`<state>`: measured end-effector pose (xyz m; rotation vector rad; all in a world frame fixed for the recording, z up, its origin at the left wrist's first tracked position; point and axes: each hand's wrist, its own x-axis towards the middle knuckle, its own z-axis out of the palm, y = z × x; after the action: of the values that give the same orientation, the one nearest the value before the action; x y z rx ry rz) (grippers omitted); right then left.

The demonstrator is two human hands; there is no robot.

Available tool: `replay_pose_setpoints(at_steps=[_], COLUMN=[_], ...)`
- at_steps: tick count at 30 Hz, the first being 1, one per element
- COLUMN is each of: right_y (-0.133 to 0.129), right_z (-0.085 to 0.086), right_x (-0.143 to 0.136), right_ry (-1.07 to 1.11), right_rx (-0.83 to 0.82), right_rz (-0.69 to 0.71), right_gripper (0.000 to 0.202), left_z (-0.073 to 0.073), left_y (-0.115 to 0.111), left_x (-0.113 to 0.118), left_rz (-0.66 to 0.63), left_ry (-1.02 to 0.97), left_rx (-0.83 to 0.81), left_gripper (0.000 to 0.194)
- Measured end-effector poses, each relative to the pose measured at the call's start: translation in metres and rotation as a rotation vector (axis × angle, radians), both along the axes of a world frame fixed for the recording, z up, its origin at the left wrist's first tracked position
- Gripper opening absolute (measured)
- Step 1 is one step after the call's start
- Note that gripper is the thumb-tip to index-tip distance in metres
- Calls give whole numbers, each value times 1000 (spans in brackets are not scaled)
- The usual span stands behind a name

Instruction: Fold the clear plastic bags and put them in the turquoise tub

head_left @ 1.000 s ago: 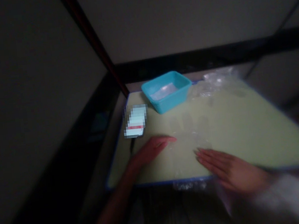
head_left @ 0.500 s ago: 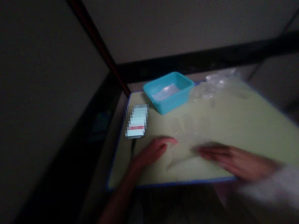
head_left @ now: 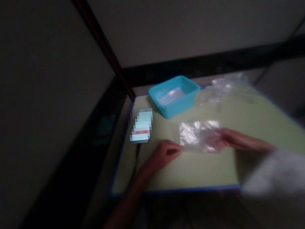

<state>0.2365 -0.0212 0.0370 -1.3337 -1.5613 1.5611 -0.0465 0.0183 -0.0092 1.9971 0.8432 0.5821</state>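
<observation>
A clear plastic bag (head_left: pixel 197 133) is stretched between my two hands over the middle of the table, its crinkled surface catching the light. At its lower left corner, my left hand (head_left: pixel 168 152) pinches the edge between thumb and fingers. My right hand (head_left: pixel 232 139) grips the bag's right side, fingers closed on it, with part of the hand showing through the plastic. Whether anything lies inside the bag is too blurred to tell.
The pale yellow table (head_left: pixel 159 180) has a blue edge. At its back stands a turquoise basket (head_left: pixel 180 106) with something whitish in it. More clear plastic (head_left: pixel 225 86) lies to its right. A pixelated phone-like screen (head_left: pixel 142 125) with a dark cable (head_left: pixel 137 155) is at the left.
The bag, lying flat and barely visible before, is now lifted and crinkled. My right hand has risen from near the table surface to hold its right side. My left hand has barely moved.
</observation>
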Motion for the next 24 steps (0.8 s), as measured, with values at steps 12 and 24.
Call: replay_pose_setpoints(at_steps=[12, 24], right_y=[0, 4], right_z=[-9, -1], right_x=[-3, -17], right_ry=[-115, -114], right_rx=[166, 173], right_rz=[-35, -97], right_gripper=[46, 52], left_z=[2, -4], left_y=[6, 9], left_x=[19, 25], left_rz=[230, 305], left_ry=[16, -89], left_rx=[-128, -101], left_gripper=[10, 9])
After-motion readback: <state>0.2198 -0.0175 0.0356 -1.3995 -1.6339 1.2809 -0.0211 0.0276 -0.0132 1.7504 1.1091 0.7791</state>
